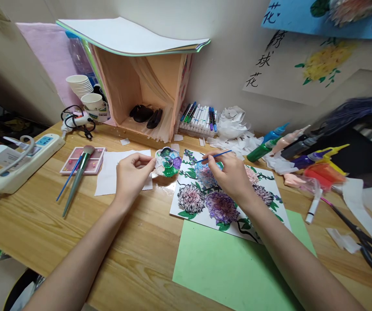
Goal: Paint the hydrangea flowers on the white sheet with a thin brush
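My left hand (pixel 136 175) pinches the left edge of a flower-shaped paint palette (pixel 168 163), its wells smeared with green, purple and blue paint. In my right hand (pixel 229 172) is a thin blue paintbrush (pixel 216 155), its tip pointing left over the upper part of a flower picture (pixel 181 201). The white sheet bears raised blossoms in black-and-pink, purple, blue and pale pink, with green painted leaves and dark stems. Part of the picture is hidden under my right hand and forearm. Beneath it lies a light green sheet (pixel 218 263).
At left lie a large makeup-style brush (pixel 80 181), another blue brush, a pink case (pixel 99 160) and a power strip (pixel 27 162). Behind stand an open box (pixel 117 90), markers (pixel 201 116) and crumpled tissue (pixel 233 121). Paint bottles (pixel 263 149) and scissors (pixel 364 237) are at right.
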The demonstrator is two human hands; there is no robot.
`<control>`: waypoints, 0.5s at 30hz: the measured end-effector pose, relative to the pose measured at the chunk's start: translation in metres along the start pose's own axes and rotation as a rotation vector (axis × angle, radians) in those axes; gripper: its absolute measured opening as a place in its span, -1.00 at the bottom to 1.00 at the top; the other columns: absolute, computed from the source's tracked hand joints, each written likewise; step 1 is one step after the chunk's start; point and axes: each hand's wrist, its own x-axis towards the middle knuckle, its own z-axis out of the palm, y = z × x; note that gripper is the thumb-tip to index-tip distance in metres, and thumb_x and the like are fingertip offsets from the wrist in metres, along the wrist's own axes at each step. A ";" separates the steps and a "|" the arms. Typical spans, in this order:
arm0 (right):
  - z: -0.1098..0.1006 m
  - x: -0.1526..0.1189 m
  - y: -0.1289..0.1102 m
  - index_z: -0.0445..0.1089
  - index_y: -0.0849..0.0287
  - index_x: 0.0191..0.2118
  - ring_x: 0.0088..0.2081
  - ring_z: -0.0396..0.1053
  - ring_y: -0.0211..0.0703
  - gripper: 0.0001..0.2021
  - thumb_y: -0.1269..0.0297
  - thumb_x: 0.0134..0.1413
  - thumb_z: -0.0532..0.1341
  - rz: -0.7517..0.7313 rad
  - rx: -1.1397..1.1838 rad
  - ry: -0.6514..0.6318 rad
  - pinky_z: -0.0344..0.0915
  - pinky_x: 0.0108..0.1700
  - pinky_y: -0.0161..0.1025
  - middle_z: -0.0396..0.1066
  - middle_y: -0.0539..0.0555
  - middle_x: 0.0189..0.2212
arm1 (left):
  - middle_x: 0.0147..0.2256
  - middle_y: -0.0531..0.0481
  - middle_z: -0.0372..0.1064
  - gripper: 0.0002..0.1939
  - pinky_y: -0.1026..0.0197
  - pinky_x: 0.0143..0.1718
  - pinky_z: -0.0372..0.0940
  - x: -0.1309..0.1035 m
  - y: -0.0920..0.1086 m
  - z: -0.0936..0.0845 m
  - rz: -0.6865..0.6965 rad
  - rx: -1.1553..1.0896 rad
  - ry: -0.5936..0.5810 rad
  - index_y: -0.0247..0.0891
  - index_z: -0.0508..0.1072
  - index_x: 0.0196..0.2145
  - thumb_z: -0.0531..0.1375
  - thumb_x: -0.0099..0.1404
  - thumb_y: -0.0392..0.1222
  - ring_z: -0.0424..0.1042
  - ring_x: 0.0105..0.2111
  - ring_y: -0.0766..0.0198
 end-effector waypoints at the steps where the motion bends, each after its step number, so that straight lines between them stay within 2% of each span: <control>1: 0.000 0.000 0.000 0.48 0.14 -0.38 -0.18 0.39 -0.05 -0.76 0.35 0.15 0.06 0.007 -0.001 0.001 0.29 -0.11 -0.12 0.52 0.06 -0.31 | -0.45 -0.05 0.51 -0.82 0.25 -0.35 0.39 0.000 0.000 0.000 0.000 -0.002 -0.001 -0.34 0.51 -0.45 0.31 0.01 -0.16 0.49 -0.43 0.24; 6: -0.001 0.000 0.000 0.48 0.13 -0.37 -0.18 0.39 -0.06 -0.75 0.33 0.16 0.05 -0.009 0.024 0.041 0.28 -0.11 -0.11 0.51 0.06 -0.30 | -0.46 -0.04 0.50 -0.82 0.26 -0.36 0.38 0.000 0.001 0.000 0.002 -0.003 0.000 -0.34 0.51 -0.46 0.31 0.01 -0.16 0.49 -0.44 0.25; 11: -0.001 0.000 -0.001 0.47 0.12 -0.38 -0.18 0.38 -0.05 -0.76 0.35 0.16 0.05 -0.012 0.026 -0.007 0.27 -0.12 -0.10 0.51 0.05 -0.31 | -0.46 -0.05 0.51 -0.81 0.25 -0.36 0.38 0.000 0.001 0.000 -0.011 -0.015 0.004 -0.33 0.52 -0.45 0.32 -0.01 -0.15 0.49 -0.43 0.24; 15: -0.001 0.000 -0.001 0.47 0.12 -0.38 -0.18 0.38 -0.06 -0.76 0.34 0.16 0.05 -0.009 0.020 0.022 0.27 -0.13 -0.12 0.51 0.06 -0.30 | -0.46 -0.05 0.51 -0.81 0.26 -0.36 0.38 0.000 0.001 0.000 -0.003 -0.011 0.005 -0.33 0.51 -0.46 0.32 0.00 -0.15 0.49 -0.44 0.24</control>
